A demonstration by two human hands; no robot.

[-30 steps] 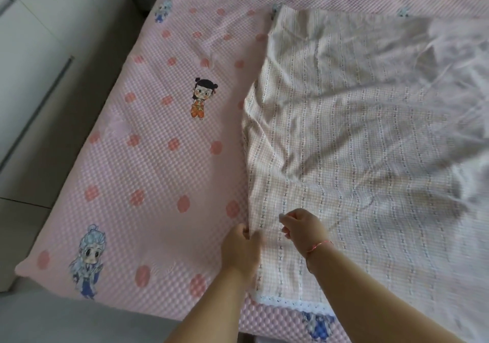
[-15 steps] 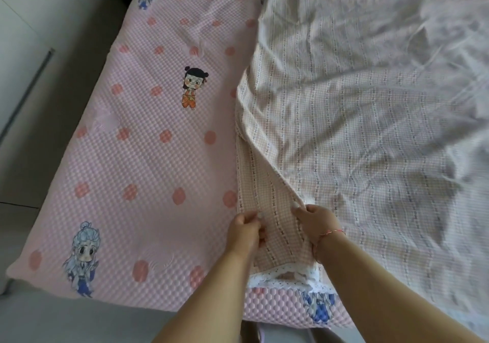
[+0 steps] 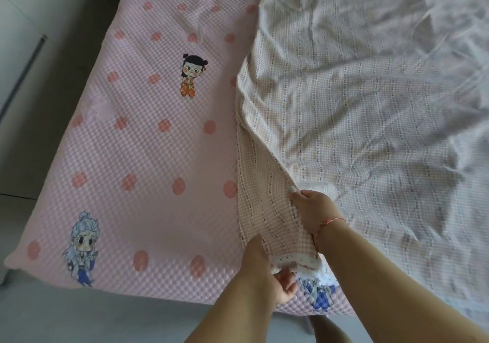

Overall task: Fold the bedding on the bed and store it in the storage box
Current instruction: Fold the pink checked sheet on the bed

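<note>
A pale checked bedding sheet (image 3: 357,110) with a lace hem lies spread over the right part of the bed. Its near left edge is split into two layers. My right hand (image 3: 315,210) grips the upper layer's edge and holds it raised. My left hand (image 3: 270,276) pinches the lower layer's lace-trimmed corner at the bed's near edge. The checked lower layer (image 3: 262,205) shows between my hands. No storage box is in view.
The bed carries a pink quilted mattress cover (image 3: 148,141) with coral dots and cartoon figures. Grey floor (image 3: 53,316) runs along the near and left sides. A white cabinet (image 3: 16,51) stands at the far left.
My hands have pulled the two layers of the sheet's edge apart. My left hand slid down to the lace corner near the bed's edge, and my right hand lifted the top layer rightward.
</note>
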